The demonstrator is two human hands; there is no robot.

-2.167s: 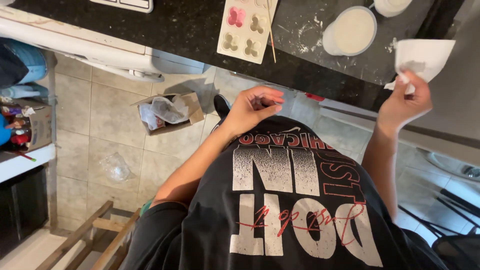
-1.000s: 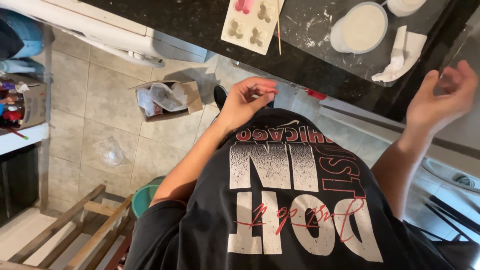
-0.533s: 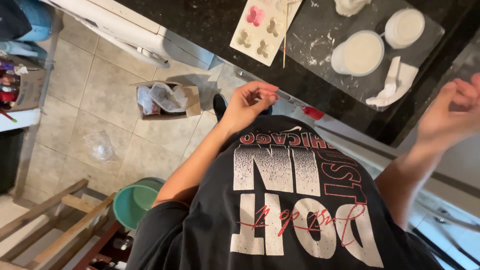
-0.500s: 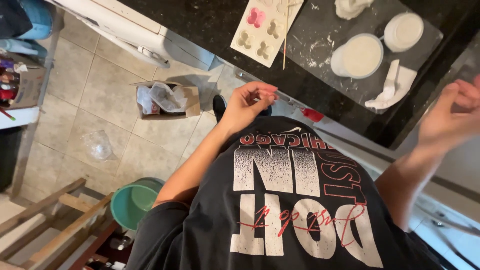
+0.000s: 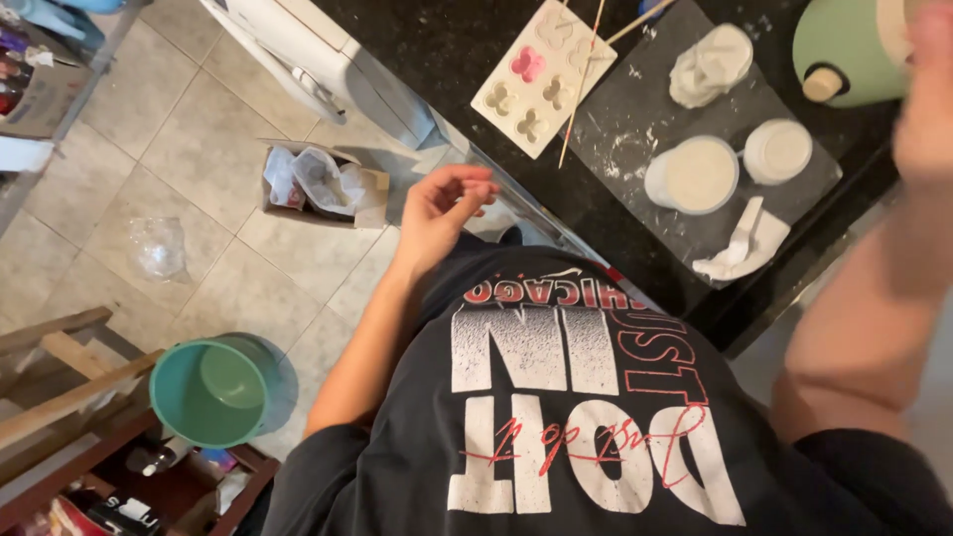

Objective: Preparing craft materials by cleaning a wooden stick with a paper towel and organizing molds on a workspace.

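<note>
The left hand (image 5: 442, 203) hovers loosely curled and empty above the near edge of the dark surface (image 5: 447, 40), near the cream mould tray (image 5: 536, 74) with one pink flower-shaped cavity. The right hand (image 5: 928, 94) is raised at the far right, blurred; I cannot tell its grip. Two white round cups (image 5: 692, 175) sit beside a crumpled paper towel (image 5: 740, 253).

Open counter: bare black stone left of the white flower-shaped mould tray (image 5: 537, 74).
Crowded: two round white-filled cups (image 5: 692, 175), crumpled white paper (image 5: 745, 248) and thin wooden sticks (image 5: 581, 84) fill the grey mat (image 5: 635, 129).
Far corner: pale green jug (image 5: 854, 45) blocks.
</note>
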